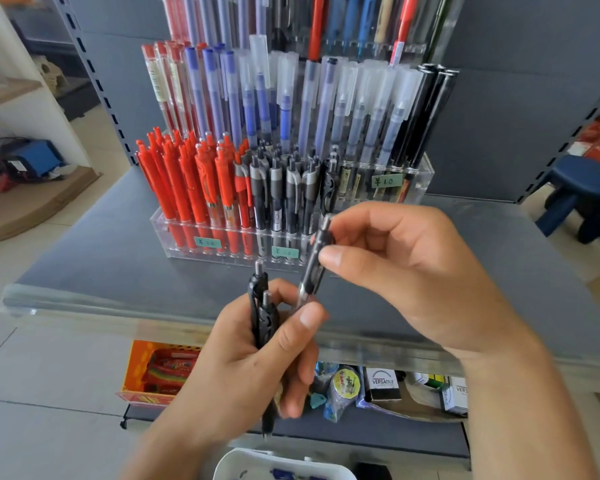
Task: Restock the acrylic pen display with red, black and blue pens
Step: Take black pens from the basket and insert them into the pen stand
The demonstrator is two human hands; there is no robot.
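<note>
My left hand [257,355] is curled around a small bunch of black pens [262,317], which stand up from my fist with their push buttons at the top; one tip shows below my hand. My right hand [406,271] pinches one more black pen [314,268] between the thumb and the fingers, near its upper end. This pen is tilted, and its lower end is next to my left thumb, just beside the bunch. I cannot tell if it touches the other pens. Both hands are above the front edge of the grey shelf [118,258]. The acrylic pen display [222,252] stands on this shelf, behind my hands. In its front row the red pens [187,181] fill the left part and black and grey pens [284,192] stand in the middle part, while at the right end of this row I see only clear acrylic. In the row behind there are blue pens [222,95] and pens with clear caps. At the bottom edge, below my wrists, a white container [243,462] is partly visible.
</note>
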